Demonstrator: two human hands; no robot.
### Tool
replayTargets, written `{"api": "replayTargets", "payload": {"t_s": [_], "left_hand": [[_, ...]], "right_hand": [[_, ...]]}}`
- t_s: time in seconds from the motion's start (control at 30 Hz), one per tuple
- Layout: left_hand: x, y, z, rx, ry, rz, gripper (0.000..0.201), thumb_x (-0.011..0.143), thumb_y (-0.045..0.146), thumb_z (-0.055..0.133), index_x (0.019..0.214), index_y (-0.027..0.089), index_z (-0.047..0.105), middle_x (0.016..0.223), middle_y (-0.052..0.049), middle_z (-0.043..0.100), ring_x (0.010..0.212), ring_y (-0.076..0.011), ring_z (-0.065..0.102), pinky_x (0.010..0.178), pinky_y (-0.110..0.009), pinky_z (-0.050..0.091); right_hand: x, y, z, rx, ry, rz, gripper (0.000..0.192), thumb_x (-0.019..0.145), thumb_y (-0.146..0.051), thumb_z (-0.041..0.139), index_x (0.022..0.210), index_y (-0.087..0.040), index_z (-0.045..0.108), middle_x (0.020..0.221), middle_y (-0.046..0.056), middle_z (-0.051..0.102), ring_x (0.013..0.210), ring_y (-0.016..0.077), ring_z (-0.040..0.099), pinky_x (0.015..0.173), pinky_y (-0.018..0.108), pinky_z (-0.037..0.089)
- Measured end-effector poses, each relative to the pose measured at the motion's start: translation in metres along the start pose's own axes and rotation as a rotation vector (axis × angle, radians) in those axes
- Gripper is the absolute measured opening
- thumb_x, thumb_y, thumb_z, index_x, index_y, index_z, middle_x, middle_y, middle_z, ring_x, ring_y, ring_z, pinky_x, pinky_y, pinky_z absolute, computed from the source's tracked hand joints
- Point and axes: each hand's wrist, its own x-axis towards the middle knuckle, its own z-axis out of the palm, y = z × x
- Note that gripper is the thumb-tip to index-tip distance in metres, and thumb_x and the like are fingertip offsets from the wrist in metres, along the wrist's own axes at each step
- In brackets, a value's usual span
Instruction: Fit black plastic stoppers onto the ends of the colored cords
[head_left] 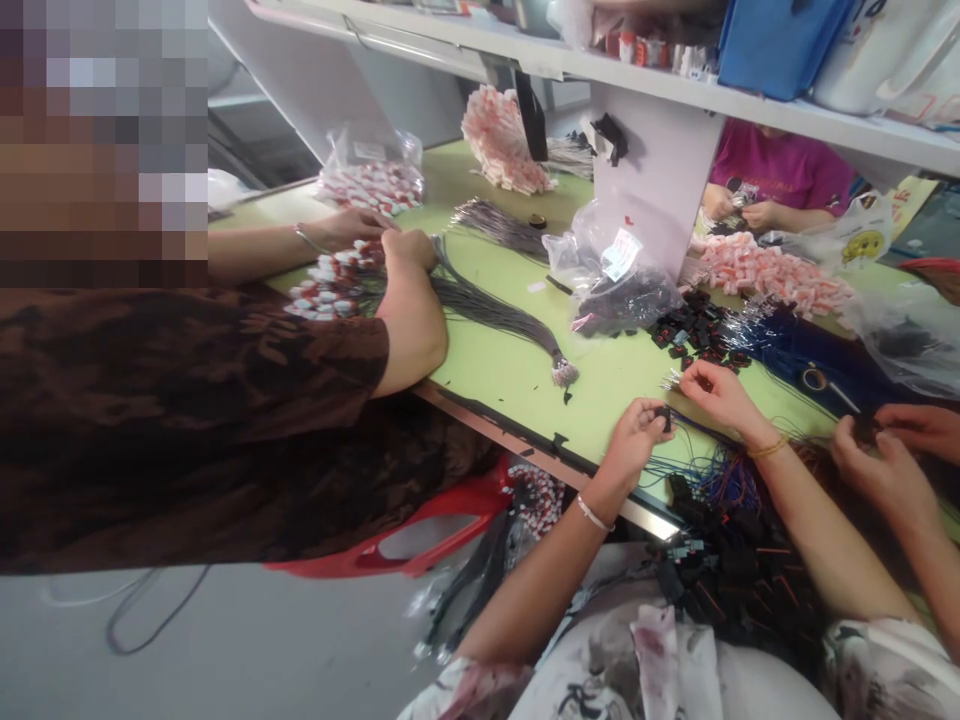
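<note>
My left hand point(634, 438) is closed at the table's front edge, pinching a small black connector housing point(663, 418) between thumb and fingers. To its right and slightly farther in, my right hand point(721, 396) is closed too. Thin wires with silvery terminal ends point(670, 380) stick out from its fingertips; their number is hard to make out. Beneath both hands runs a bundle of blue and purple wires point(724, 478). Just beyond the right hand lies a heap of black connector housings point(690, 325). Many more black housings point(735, 570) are piled in my lap.
A co-worker's hands point(390, 240) on the left handle grey wires with red-and-white connectors point(334, 285). Another person's hands point(885, 450) work close on my right. A clear bag point(622, 290), scissors point(817, 378) and pink-white connectors point(772, 270) lie on the green table point(495, 370). A shelf point(660, 85) overhangs it.
</note>
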Motion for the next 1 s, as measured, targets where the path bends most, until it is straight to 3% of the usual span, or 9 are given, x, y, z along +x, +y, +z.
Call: {"api": "replayTargets", "payload": {"t_s": [0.3, 0.47, 1.0], "left_hand": [[0.0009, -0.004, 0.0009, -0.069, 0.017, -0.027, 0.022, 0.076, 0.023, 0.063, 0.094, 0.016, 0.051, 0.088, -0.004, 0.059, 0.078, -0.0115, 0.059, 0.075, -0.029, 0.05], [0.0009, -0.0063, -0.0005, -0.087, 0.013, -0.019, 0.024, 0.076, 0.023, 0.064, 0.095, 0.017, 0.051, 0.091, -0.004, 0.058, 0.082, -0.0121, 0.058, 0.076, -0.029, 0.05], [-0.0005, -0.0051, 0.0001, -0.065, 0.006, -0.019, 0.025, 0.075, 0.026, 0.065, 0.094, 0.018, 0.051, 0.091, -0.004, 0.058, 0.081, -0.0118, 0.057, 0.077, -0.029, 0.05]], "right_hand": [[-0.0096, -0.0098, -0.0008, 0.013, -0.201, 0.038, 0.011, 0.074, -0.022, 0.052, 0.064, -0.018, 0.053, 0.06, 0.002, 0.054, 0.056, 0.0122, 0.042, 0.053, 0.026, 0.033], [-0.0081, -0.0046, 0.0024, -0.065, -0.218, 0.008, 0.014, 0.071, -0.024, 0.05, 0.06, -0.015, 0.053, 0.055, -0.003, 0.05, 0.052, 0.0092, 0.04, 0.05, 0.021, 0.029], [-0.0079, -0.0028, 0.0063, -0.138, -0.221, -0.016, 0.017, 0.072, -0.025, 0.05, 0.058, -0.016, 0.052, 0.053, -0.003, 0.048, 0.051, 0.0091, 0.04, 0.05, 0.02, 0.026]]}}
